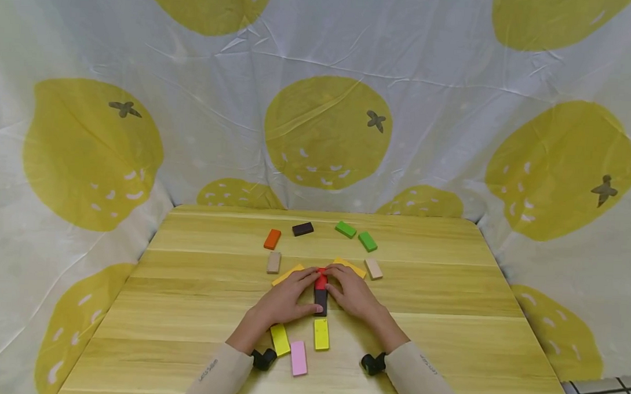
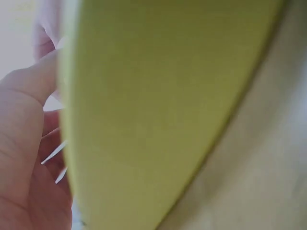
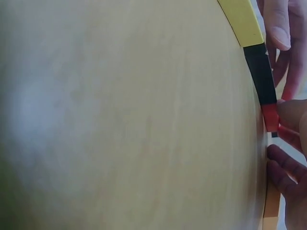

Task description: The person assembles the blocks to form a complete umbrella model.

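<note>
A red block and a black block lie end to end at the middle of the table. My left hand reaches in from the left, fingertips at the red block's far end and thumb over the black block's near end. From the other side, my right hand has its thumb against the red block's side and its index finger at the far end. The right wrist view shows that thumb on the red block. Orange-yellow blocks angle out beyond both hands, partly hidden.
Below the black block lies a yellow block, with another yellow block and a pink block by the left wrist. Further back are beige, green, black and orange-red blocks. A lemon-print cloth hangs behind the table.
</note>
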### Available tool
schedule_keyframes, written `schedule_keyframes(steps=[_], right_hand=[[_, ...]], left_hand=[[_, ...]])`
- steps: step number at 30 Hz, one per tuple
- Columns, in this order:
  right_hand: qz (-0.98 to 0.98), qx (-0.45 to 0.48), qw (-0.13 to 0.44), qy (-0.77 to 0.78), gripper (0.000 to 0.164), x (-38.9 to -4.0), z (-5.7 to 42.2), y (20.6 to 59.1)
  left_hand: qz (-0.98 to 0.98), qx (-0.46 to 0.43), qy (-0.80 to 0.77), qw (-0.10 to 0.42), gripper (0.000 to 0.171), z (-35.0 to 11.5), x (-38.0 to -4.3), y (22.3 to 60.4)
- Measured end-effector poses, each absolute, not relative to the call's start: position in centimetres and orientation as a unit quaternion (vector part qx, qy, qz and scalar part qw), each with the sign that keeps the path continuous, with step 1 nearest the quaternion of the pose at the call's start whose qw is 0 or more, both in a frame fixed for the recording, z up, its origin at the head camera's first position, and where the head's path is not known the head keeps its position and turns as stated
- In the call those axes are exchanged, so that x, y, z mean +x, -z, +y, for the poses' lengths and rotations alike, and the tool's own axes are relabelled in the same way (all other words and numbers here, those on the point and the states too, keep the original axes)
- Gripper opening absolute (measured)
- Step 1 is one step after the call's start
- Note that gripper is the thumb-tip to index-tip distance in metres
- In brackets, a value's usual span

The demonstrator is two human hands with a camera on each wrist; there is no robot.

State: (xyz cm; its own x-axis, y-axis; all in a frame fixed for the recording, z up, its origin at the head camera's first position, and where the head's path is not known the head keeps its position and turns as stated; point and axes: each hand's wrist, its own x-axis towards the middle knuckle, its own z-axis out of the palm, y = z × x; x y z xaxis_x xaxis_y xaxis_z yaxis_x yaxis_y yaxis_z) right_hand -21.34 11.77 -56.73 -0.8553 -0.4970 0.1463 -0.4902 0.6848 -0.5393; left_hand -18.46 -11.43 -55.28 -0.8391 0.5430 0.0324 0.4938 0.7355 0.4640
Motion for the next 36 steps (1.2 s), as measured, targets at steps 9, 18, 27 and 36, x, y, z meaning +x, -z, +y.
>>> schedule_keyframes(steps=[9, 18, 27, 36], right_hand=[[0.919, -0.264, 0.011, 0.293, 0.034, -21.4, 11.8, 56.8], [0.919, -0.263, 0.016, 0.294, 0.035, -21.3, 11.8, 56.7], [0.918, -0.262, 0.011, 0.297, 0.035, -21.3, 11.9, 56.7], [0.917, -0.261, 0.008, 0.302, 0.034, -21.1, 11.8, 56.6]], left_hand=[[0.929, 0.277, -0.228, 0.084, 0.087, -11.4, -19.0, 54.8], [0.932, 0.273, -0.219, 0.094, 0.085, -11.0, -19.0, 54.4], [0.937, 0.281, -0.194, 0.081, 0.086, -10.7, -19.0, 54.0], [0.928, 0.271, -0.23, 0.11, 0.085, -10.8, -18.9, 54.2]])
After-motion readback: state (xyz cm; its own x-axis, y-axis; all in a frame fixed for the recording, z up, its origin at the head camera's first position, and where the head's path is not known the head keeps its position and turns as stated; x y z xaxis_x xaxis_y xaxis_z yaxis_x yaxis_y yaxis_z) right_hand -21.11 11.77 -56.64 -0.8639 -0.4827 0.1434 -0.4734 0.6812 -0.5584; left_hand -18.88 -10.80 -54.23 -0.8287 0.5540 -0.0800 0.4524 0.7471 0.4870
